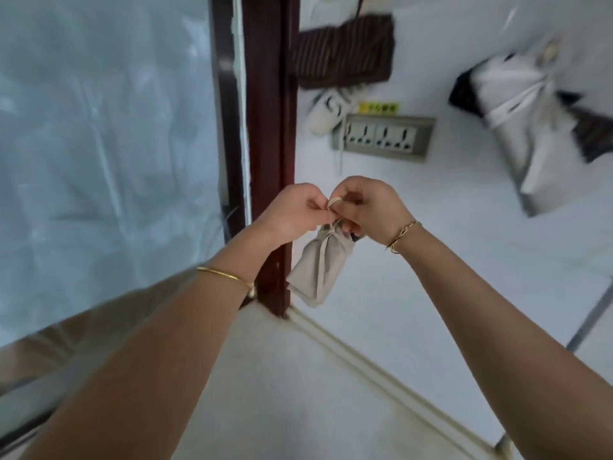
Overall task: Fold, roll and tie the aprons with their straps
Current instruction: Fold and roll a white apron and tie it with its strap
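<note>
- Beige apron roll [318, 270] hangs just under both hands, its top end caught up between them.
- Beyond the right hand [371, 207], a yellow label [378, 107] sits above a grey socket panel [384, 137]; its dark writing is too blurred to read.
- The roll is a tight, slim bundle of plain cloth, gathered at the top, with a strap [333, 203] of the same colour running down its length.
- The left hand [292, 210] pinches the strap between thumb and fingertips; the right hand's curled fingers pinch a small loop of it.
- Further beyond the hands lies a folded brown striped apron [345, 51]; off past the right hand is a white apron bundle [517, 107], tied round with white straps.
</note>
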